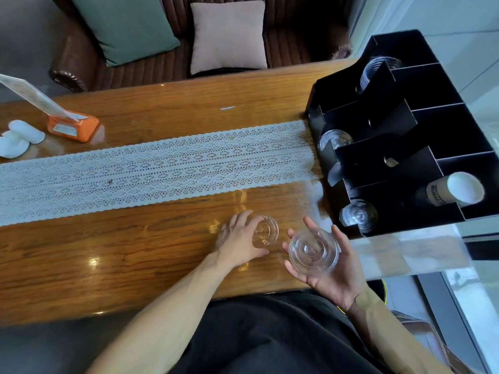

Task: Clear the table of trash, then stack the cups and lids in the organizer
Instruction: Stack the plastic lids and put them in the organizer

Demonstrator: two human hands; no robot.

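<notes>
My right hand holds a clear plastic lid palm up, just off the table's near edge. A smaller clear lid lies flat on the wooden table, and my left hand rests on it with the fingers curled round its left rim. The black organizer stands at the table's right end. Clear lids stand in three of its front slots: the nearest lids, the middle lids and the far lids. A white paper cup lies on its side in the near compartment.
A white lace runner crosses the table. At the far left stand an orange sign holder with a menu card and white round pads. A brown sofa with cushions lies beyond. A glass wall is on the right.
</notes>
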